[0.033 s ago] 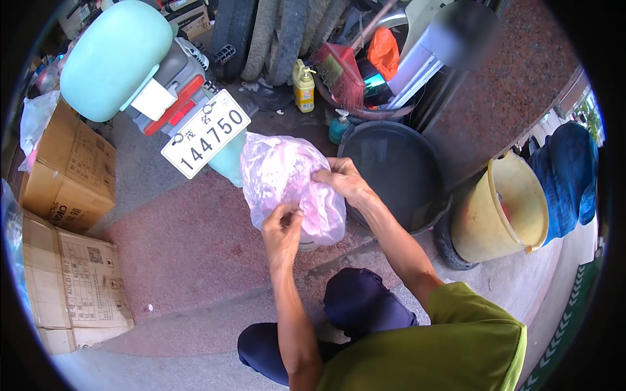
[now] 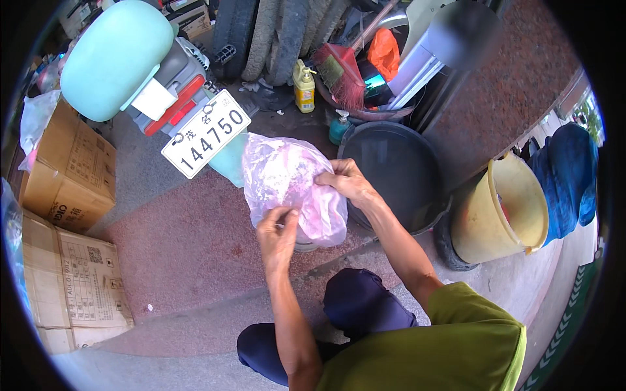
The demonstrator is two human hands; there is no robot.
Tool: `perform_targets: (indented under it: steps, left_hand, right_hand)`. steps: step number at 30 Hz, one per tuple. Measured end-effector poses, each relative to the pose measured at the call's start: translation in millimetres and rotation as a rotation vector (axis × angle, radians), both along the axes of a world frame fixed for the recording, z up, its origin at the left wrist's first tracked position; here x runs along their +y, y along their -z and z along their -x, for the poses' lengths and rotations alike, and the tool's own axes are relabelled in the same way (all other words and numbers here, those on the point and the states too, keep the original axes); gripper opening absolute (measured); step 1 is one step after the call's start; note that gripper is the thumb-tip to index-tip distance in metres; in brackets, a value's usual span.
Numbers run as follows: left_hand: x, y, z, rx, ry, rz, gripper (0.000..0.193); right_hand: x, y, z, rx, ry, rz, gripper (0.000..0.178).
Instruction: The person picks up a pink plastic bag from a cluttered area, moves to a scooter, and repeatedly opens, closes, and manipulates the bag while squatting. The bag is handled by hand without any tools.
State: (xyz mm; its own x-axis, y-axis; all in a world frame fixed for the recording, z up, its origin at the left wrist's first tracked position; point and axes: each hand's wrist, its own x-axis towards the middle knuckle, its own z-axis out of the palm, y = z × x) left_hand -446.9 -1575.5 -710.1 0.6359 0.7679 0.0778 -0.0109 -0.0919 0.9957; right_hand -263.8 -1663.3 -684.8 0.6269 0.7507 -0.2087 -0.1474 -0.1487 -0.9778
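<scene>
Two bare hands hold a translucent pink plastic bag [image 2: 293, 189] in the air above the reddish pavement [image 2: 176, 247], just in front of a mint-green scooter's rear [image 2: 117, 58] and its white number plate [image 2: 205, 133]. On the bag's lower edge the left hand [image 2: 277, 234] has its grip pinched shut, while the right hand [image 2: 349, 182] has fingers clamped on the upper right side. Just below the bag sits a small pale container [image 2: 303, 246], partly hidden. Behind stands a large black tub [image 2: 398, 176], with a yellow bucket [image 2: 502, 208] to its right. My guess is the thin film could tear or slip if the two pinches pull apart too hard.
</scene>
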Motion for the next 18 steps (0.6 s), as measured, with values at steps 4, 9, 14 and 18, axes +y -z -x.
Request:
perform_targets:
  steps: [4, 9, 14, 18]
  left_hand:
    - [10, -42, -3, 0.119, -0.209, -0.285, 0.047]
    - [30, -3, -46, -0.298, -0.05, 0.243, 0.077]
    - [25, 70, -55, -0.666, 0.036, 0.863, 0.056]
    - [31, 64, -41, -0.914, 0.458, 0.888, 0.049]
  right_hand:
    - [-10, -7, -1, -0.184, -0.108, -0.302, 0.018]
    - [10, -8, 73, -0.047, -0.208, -0.184, 0.038]
    - [61, 31, 107, 0.499, 0.067, -0.782, 0.063]
    - [42, 71, 101, -0.013, -0.154, -0.41, 0.074]
